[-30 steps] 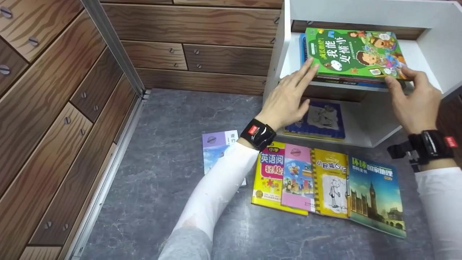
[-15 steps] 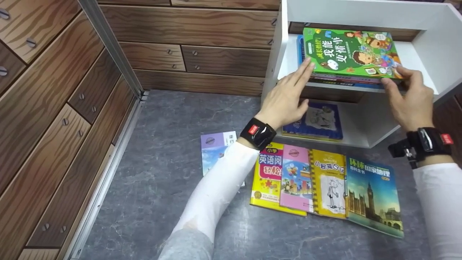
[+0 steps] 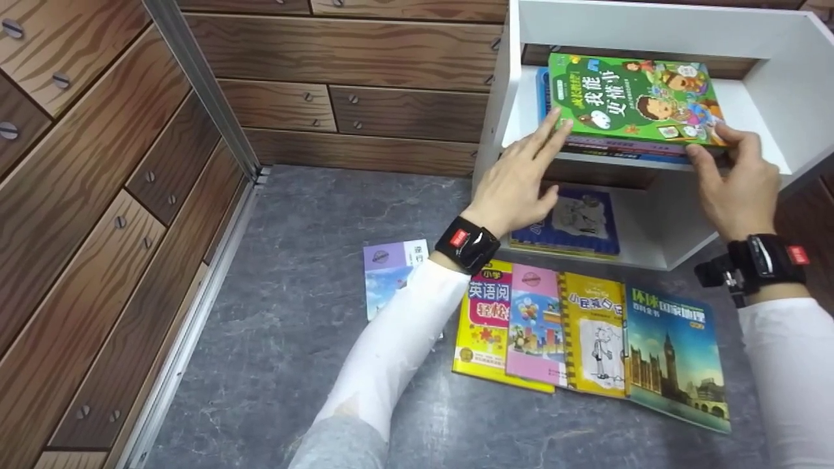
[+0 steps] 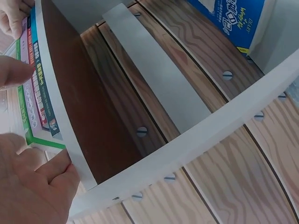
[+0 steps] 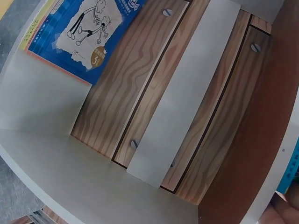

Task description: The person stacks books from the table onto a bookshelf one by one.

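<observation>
A green picture book (image 3: pixel 638 98) lies flat on top of a small book stack on the upper shelf of a white bookcase. My left hand (image 3: pixel 511 189) has its fingers stretched out against the front left corner of that book. At the front right corner, my right hand (image 3: pixel 739 179) grips the green book, thumb at the front edge and fingers on top. Pink, red and dark spines (image 4: pixel 39 88) of the stack show in the left wrist view. A blue book edge (image 3: pixel 543 91) sticks out at the stack's left. Only part of the right hand's fingers (image 5: pixel 285 207) appears in the right wrist view.
Blue cartoon books (image 3: pixel 583 221) lie on the lower shelf. On the grey floor in front are a yellow English book (image 3: pixel 482 332), a pink book (image 3: pixel 537 326), a yellow cartoon book (image 3: pixel 596 339), a geography book (image 3: pixel 677 358) and a purple-and-white book (image 3: pixel 388 277). The bookcase side wall (image 3: pixel 498 91) stands at left.
My right hand has shifted slightly left, and the green book's right edge with it. More of the pink spine beneath now shows. The left hand keeps its place at the corner.
</observation>
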Motion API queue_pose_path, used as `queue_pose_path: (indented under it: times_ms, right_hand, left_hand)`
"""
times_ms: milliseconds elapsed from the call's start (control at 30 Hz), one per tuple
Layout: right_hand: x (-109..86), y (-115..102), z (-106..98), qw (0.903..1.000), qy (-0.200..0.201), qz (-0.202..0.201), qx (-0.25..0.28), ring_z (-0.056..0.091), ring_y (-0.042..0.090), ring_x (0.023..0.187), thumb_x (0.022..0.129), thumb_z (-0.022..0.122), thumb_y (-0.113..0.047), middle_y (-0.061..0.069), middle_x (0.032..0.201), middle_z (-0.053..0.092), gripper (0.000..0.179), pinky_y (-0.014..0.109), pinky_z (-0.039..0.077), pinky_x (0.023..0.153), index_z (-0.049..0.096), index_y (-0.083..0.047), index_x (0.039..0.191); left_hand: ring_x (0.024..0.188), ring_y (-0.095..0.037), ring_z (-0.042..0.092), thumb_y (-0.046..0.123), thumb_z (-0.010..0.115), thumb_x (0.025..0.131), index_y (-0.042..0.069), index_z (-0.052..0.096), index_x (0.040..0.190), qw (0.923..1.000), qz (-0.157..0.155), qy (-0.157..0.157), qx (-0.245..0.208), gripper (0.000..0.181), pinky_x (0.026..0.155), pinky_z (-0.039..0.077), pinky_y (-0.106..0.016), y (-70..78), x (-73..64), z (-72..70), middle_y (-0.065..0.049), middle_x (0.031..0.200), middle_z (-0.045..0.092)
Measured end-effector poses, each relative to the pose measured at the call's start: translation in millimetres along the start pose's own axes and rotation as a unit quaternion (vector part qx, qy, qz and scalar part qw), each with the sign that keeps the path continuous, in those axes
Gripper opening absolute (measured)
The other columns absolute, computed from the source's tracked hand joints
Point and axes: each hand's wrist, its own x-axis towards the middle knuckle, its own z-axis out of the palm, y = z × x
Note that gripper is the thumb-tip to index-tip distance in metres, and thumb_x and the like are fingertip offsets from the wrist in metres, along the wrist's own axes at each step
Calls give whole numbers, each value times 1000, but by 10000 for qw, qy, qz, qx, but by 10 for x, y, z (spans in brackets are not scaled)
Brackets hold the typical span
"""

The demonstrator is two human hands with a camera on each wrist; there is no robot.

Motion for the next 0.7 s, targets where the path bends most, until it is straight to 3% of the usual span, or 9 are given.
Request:
queue_pose_path:
  times_ms: [200,533,700]
  right_hand:
    - [-27,17,20,9998,146,-100,-79,61,20,127,101,64,-47,8,144,61,58,6,38,90,55,-7,142]
    - [-22,10,35,9997,177,-140,18,59,20,131,101,64,-47,9,144,61,58,7,38,99,55,-7,142]
    - [-9,2,46,9997,190,-132,68,60,-4,117,100,65,-47,7,143,62,56,6,40,87,57,-10,141]
  left_hand:
    - [154,-21,30,35,62,100,22,6,169,9997,102,-34,203,90,128,12,-30,13,1,24,-4,175,-8]
    - [155,-22,29,35,63,100,19,-1,168,9997,-4,-122,210,95,128,11,-31,33,22,25,-4,175,-13]
    - [155,-22,29,35,63,100,19,-2,168,9993,-94,-161,313,96,128,11,-30,32,20,13,-4,174,-14]
